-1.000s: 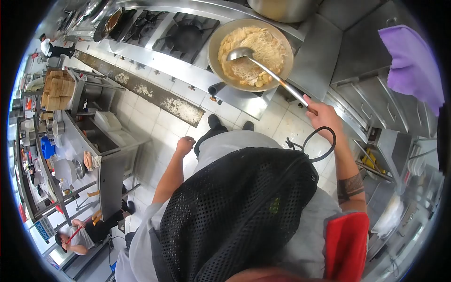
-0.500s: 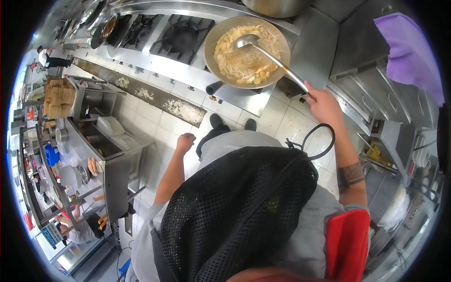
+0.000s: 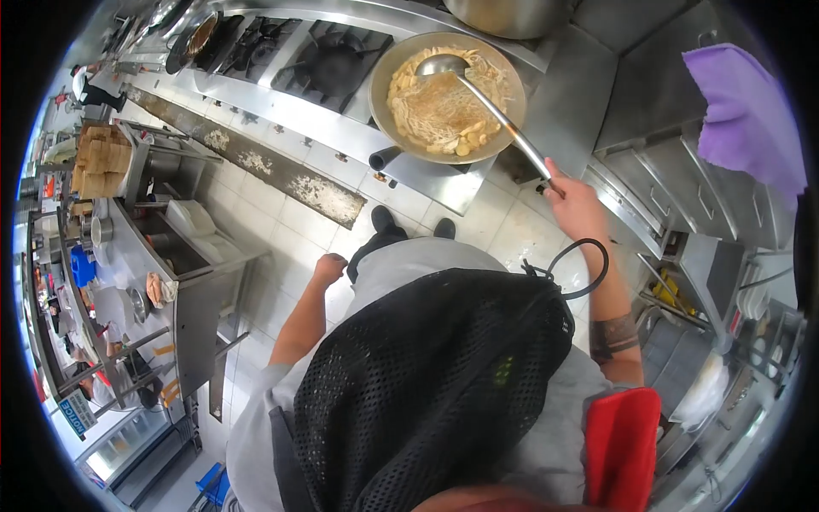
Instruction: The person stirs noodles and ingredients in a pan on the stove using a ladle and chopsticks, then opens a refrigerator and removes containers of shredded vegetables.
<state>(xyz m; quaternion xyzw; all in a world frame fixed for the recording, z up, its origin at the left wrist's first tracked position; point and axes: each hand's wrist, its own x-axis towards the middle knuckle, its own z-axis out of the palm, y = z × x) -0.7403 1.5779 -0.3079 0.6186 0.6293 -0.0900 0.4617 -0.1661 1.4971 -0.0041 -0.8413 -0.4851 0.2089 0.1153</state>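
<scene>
My right hand (image 3: 580,209) is closed around the end of a long-handled metal ladle (image 3: 503,122). The ladle's bowl rests upside down in a wide wok (image 3: 380,101) that sits on the stove. Inside the wok lie pale noodles (image 3: 439,104) with light chunks around them and a brownish patch in the middle. Low beside my body hangs my left hand (image 3: 331,269), its fingers curled in and nothing visible in them. A dark tube-shaped handle (image 3: 386,159) sticks out at the wok's near left side.
Burners (image 3: 333,61) run leftward along the stove, with a large pot (image 3: 503,17) behind the wok. A purple cloth (image 3: 742,102) hangs at the right. A steel work table (image 3: 217,286) stands at left. One person (image 3: 94,88) is far left, another partly hidden behind shelves.
The ladle's bowl has shifted slightly up and left in the wok, with my right hand moving a little left and down. The wok's place on the stove is the same.
</scene>
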